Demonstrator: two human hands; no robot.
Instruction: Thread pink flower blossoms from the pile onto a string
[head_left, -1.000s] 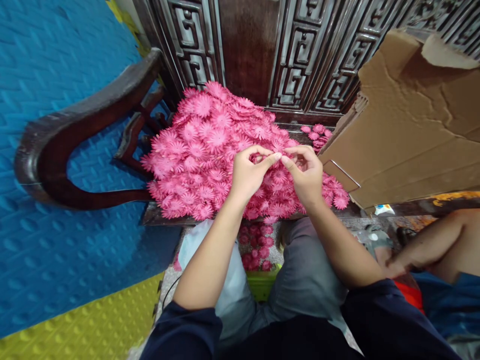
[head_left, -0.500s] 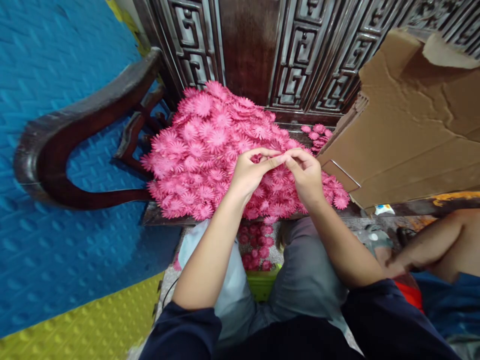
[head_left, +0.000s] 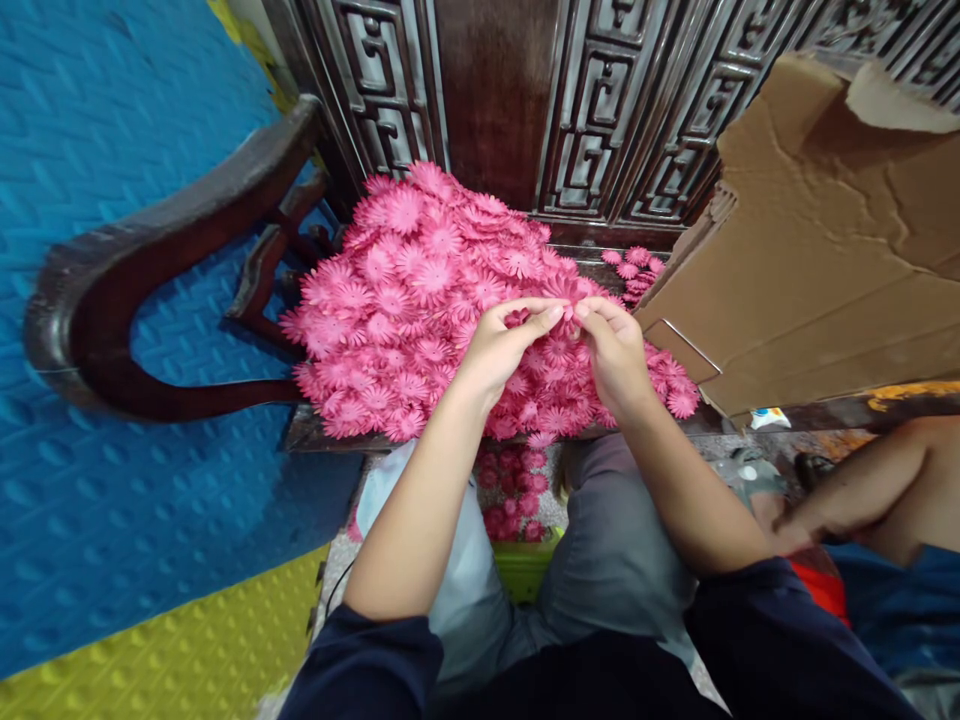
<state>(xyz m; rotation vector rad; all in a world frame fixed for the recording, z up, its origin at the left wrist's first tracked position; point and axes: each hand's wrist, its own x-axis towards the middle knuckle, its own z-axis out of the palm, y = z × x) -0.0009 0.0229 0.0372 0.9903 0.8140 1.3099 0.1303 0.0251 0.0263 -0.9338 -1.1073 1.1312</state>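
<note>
A big heap of pink fabric flower heads [head_left: 420,300] lies on a dark carved wooden seat [head_left: 315,432]. My left hand [head_left: 499,348] and my right hand [head_left: 619,350] meet over the right side of the heap, fingertips pinched together on a small pink flower piece [head_left: 568,315] held between them. Most of that piece is hidden by my fingers. Below the seat edge, between my knees, more pink flowers [head_left: 514,495] fill a green container [head_left: 525,568].
A torn cardboard box [head_left: 817,240] stands at the right, touching the heap. The seat's curved wooden armrest [head_left: 150,260] arcs at the left over blue and yellow foam mats [head_left: 112,520]. Another person's bare arm [head_left: 862,490] rests at the lower right.
My two hands have drawn slightly closer together, fingertips working the small flower piece. The heap, the box and the other person's arm stay put.
</note>
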